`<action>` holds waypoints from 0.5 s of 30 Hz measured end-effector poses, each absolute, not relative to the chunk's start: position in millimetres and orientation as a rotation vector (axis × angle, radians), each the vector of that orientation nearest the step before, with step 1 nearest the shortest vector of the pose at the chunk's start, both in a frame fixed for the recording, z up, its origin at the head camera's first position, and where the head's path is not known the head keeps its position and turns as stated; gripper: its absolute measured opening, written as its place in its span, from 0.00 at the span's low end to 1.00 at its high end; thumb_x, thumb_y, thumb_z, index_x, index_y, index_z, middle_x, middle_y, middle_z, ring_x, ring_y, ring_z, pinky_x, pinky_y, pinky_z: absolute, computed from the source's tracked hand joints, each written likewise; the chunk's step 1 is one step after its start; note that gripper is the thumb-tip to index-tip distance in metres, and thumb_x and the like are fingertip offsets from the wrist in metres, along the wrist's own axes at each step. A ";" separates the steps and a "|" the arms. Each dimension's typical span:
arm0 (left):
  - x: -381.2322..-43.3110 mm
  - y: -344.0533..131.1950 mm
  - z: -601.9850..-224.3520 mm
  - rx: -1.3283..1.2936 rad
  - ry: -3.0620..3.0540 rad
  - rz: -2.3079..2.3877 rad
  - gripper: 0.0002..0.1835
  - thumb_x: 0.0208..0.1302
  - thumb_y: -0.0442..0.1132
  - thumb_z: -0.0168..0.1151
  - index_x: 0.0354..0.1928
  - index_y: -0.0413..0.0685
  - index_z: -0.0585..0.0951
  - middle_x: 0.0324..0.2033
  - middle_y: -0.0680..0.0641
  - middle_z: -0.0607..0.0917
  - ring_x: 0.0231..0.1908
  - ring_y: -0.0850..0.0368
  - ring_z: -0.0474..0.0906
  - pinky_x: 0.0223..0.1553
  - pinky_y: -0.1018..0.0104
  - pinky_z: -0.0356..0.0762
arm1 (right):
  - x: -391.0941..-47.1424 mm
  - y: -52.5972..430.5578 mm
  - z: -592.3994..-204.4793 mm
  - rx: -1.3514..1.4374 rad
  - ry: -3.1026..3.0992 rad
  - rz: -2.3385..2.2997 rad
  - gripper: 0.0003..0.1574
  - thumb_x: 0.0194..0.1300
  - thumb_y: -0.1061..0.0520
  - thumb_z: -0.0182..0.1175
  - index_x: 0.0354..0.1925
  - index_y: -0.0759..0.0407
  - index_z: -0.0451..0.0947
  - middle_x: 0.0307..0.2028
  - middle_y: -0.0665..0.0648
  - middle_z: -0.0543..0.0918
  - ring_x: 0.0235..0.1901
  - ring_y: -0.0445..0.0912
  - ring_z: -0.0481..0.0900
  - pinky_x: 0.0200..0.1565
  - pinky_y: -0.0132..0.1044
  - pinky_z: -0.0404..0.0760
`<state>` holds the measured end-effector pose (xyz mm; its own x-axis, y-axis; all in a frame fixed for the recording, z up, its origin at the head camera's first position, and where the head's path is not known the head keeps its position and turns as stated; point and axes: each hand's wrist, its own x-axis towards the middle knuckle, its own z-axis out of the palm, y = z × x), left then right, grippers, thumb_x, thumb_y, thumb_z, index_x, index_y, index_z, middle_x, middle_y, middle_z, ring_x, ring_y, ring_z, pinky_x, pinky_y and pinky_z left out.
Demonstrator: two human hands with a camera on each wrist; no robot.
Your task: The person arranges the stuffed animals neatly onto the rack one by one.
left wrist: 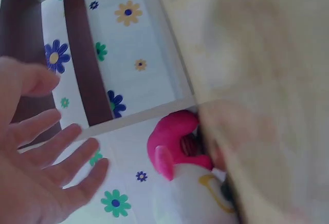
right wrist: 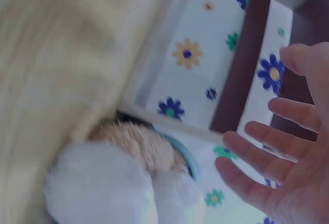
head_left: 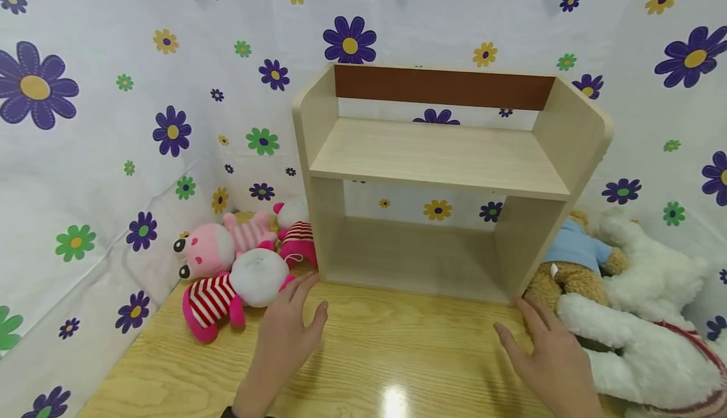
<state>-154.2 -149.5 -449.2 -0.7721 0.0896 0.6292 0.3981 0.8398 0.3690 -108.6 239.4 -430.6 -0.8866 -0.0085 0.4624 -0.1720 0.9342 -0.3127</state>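
Note:
A pale wooden two-tier shelf [head_left: 443, 153] with a brown back strip stands upright on the table, both tiers bare. My left hand [head_left: 286, 326] is at its lower left front corner, fingers spread and relaxed, close beside a plush toy with a white head and red-striped body [head_left: 258, 277]. At the lower right corner, my right hand [head_left: 548, 348] hovers with fingers loosely extended, next to a brown teddy bear in a blue shirt [head_left: 573, 257]. The left wrist view has the left hand [left wrist: 46, 147] with empty, parted fingers; the right wrist view has the right hand [right wrist: 288, 142] likewise.
Left of the shelf lie a pink plush toy [head_left: 212, 250] and another striped one [head_left: 298, 235]. White fluffy plush toys [head_left: 653, 273] are heaped on the right. Behind hangs a flower-patterned cloth [head_left: 238, 77]. Wooden tabletop [head_left: 409, 336] lies between the hands.

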 end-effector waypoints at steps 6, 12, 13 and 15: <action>-183.6 -155.6 -426.1 -0.321 -2.183 -0.857 0.20 0.59 0.29 0.70 0.54 0.38 0.82 0.48 0.40 0.87 0.44 0.46 0.85 0.41 0.52 0.85 | -99.0 262.0 -422.4 0.102 -2.341 0.402 0.30 0.57 0.55 0.72 0.57 0.65 0.82 0.50 0.72 0.84 0.40 0.69 0.83 0.30 0.64 0.80; -211.6 -159.3 -408.3 -0.270 -2.092 -1.048 0.22 0.62 0.29 0.68 0.59 0.36 0.80 0.50 0.38 0.86 0.47 0.44 0.85 0.46 0.83 0.74 | -90.5 283.2 -420.2 -0.071 -2.254 0.384 0.27 0.64 0.53 0.67 0.57 0.67 0.82 0.50 0.75 0.83 0.41 0.73 0.81 0.35 0.70 0.77; -215.2 -159.0 -406.1 -0.257 -2.089 -1.092 0.23 0.63 0.29 0.67 0.61 0.36 0.79 0.51 0.37 0.85 0.49 0.44 0.84 0.47 0.86 0.72 | -89.3 286.9 -420.6 -0.100 -2.245 0.375 0.28 0.67 0.50 0.65 0.57 0.68 0.81 0.50 0.76 0.83 0.41 0.74 0.80 0.36 0.70 0.77; -221.6 -158.0 -402.6 -0.232 -2.098 -1.161 0.25 0.65 0.31 0.67 0.64 0.37 0.77 0.55 0.38 0.84 0.53 0.44 0.83 0.50 0.84 0.74 | -86.8 294.6 -421.8 -0.152 -2.238 0.345 0.34 0.73 0.41 0.57 0.56 0.71 0.81 0.51 0.78 0.82 0.42 0.75 0.79 0.39 0.70 0.76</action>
<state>-221.6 -158.0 -402.6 -0.7272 -0.1760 0.6635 0.4689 0.5786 0.6673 -86.8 294.6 -421.8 -0.6356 0.2249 0.7385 -0.0078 0.9547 -0.2974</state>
